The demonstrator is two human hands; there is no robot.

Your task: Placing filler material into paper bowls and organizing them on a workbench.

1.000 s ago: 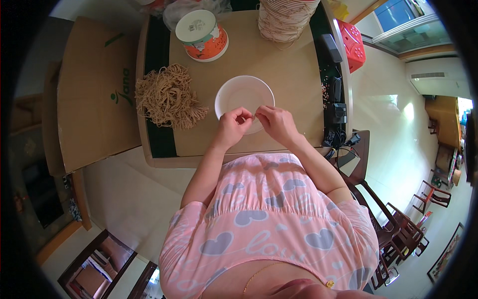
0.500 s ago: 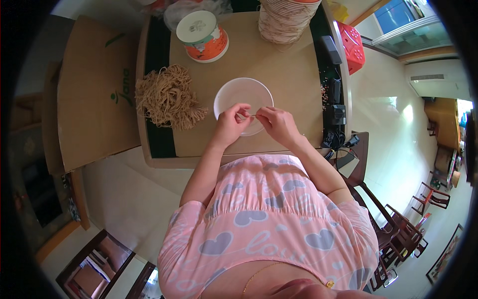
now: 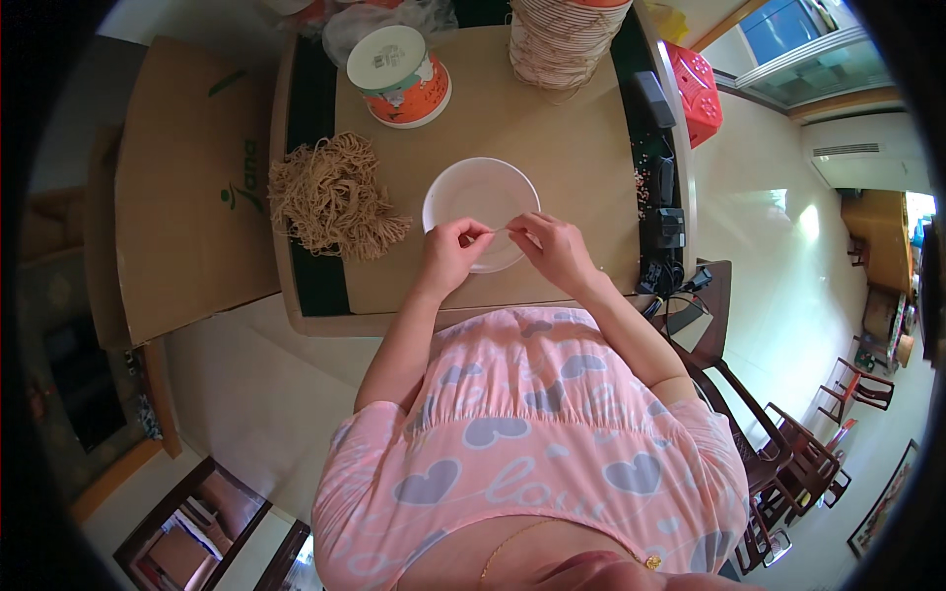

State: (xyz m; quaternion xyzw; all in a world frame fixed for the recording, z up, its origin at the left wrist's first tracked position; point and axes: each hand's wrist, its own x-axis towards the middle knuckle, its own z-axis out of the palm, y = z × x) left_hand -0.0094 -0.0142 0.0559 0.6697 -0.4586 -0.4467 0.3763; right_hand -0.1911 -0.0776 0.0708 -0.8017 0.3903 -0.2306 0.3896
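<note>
Grip on both sides is a fingertip pinch: our left hand point(image 3: 451, 254) and right hand point(image 3: 552, 248) each have thumb and finger closed on a thin strand point(image 3: 500, 230). We place it over the white bowl point(image 3: 481, 187), a bit toward 5 o'clock of its centre. Probably held there so dropped bits land inside; pinching from both sides likely steadies something this fine. From the bowl, we log the string pile point(image 3: 340, 197) at 9 o'clock, tub point(image 3: 414, 94) at 11, corded stack point(image 3: 564, 49) at 1, chargers point(image 3: 670, 228) at 3. We'd say they ring the counter point(image 3: 365, 324) to leave room for the hands, pile within easy left reach. Strand looks: pale, short between fingertips, roughly straight. Ends hidden by fingers; we can't tell its material.
</note>
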